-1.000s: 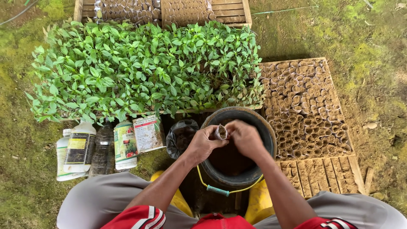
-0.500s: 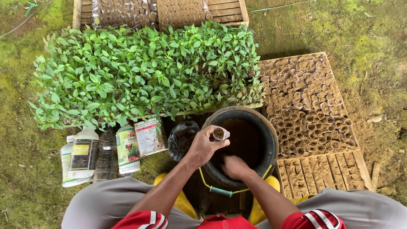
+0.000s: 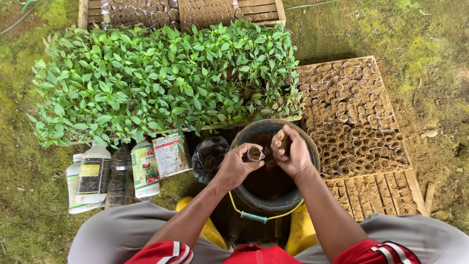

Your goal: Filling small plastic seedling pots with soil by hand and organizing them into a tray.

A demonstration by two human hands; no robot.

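Small soil-filled seedling cup held over the dark bucket.

The left hand has its fingers clamped round the cup – brown soil to the brim, pale wall – while the right hand is curled shut on a clump of soil just beside it. One bucket, hemmed between seedlings and the tray of empty cups; four bottles on the left.

Both forearms reached forward from red sleeves, the left hand curled in a pinch, the right hand loosely cupped just beside it.
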